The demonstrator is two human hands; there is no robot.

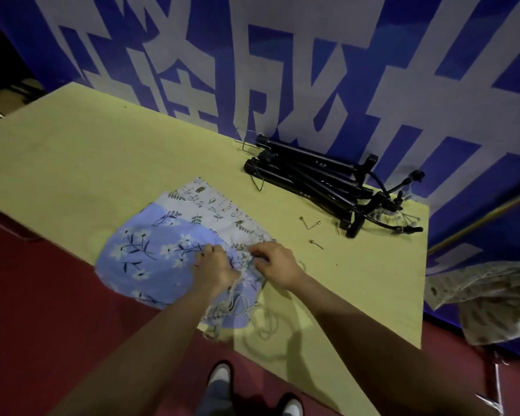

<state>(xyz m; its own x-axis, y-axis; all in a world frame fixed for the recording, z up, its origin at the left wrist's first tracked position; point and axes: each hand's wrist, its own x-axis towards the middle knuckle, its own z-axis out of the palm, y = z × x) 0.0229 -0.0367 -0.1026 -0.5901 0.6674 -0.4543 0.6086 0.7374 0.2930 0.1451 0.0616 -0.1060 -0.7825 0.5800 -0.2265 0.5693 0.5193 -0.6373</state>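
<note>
On the table (72, 145), two hands (213, 268) (275, 264) grip two floral cloths (144, 253) (213, 205)

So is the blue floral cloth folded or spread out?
Spread out but rumpled: the blue cloth lies open over the table edge, overlapping the white cloth, bunched where left hand and right hand pinch its frayed edge.

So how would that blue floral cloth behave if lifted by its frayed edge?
Probably floppy: the blue floral cloth lies rumpled and sags over the table edge. Likely light, since it looks thin. Its frayed threads may snag or pull loose.
</note>
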